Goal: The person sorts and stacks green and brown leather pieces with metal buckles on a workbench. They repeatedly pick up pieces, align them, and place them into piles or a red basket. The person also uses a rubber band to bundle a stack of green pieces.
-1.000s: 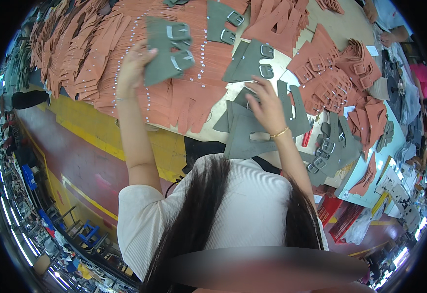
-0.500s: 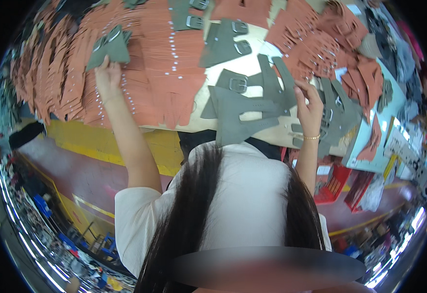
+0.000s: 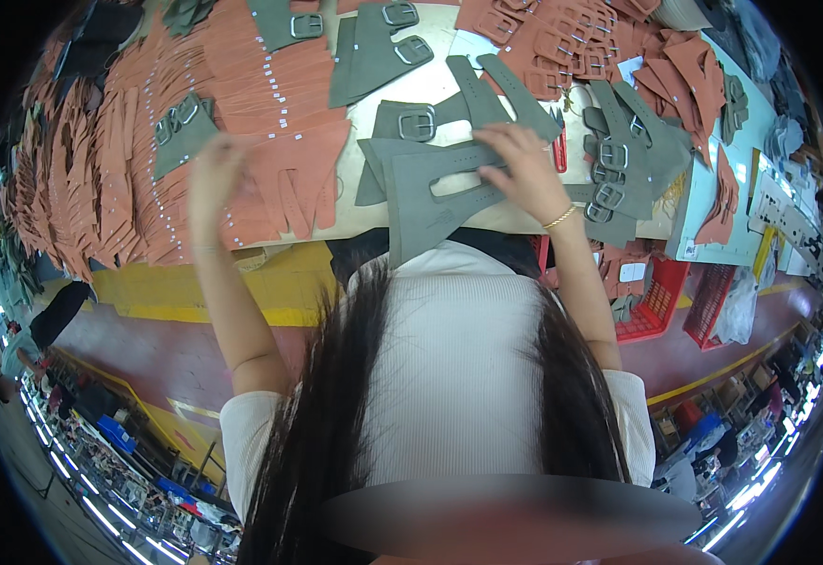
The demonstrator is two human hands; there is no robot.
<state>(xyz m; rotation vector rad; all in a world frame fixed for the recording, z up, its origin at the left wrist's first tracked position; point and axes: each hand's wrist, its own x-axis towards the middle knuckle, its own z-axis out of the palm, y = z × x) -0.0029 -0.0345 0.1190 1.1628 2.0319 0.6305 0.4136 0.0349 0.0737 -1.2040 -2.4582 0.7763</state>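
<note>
My left hand (image 3: pixel 216 169) is smeared by motion above the orange-red strapped pieces (image 3: pixel 280 132). Just left of it, a green piece with buckles (image 3: pixel 185 137) lies on the pile, apart from the hand. My right hand (image 3: pixel 524 169) has its fingers and thumb around the strap ends of a flat green leather-like piece (image 3: pixel 421 202) near the table's front edge. Beneath that piece lies another green one with a silver buckle (image 3: pixel 418 122). Two green straps (image 3: pixel 515 89) reach up beside my right fingers.
Red-handled pliers or snips (image 3: pixel 560 141) lie right of my right hand. Beyond are green buckled pieces (image 3: pixel 609 184) and a heap of orange-red buckled straps (image 3: pixel 562 42). More green buckled pieces (image 3: pixel 374 61) lie at the back. Red crates (image 3: pixel 652 301) stand below the table's right side.
My left hand has let go of the small green buckled piece and moved off it. My right hand has come left and down onto the near green piece's strap ends. The whole view has shifted.
</note>
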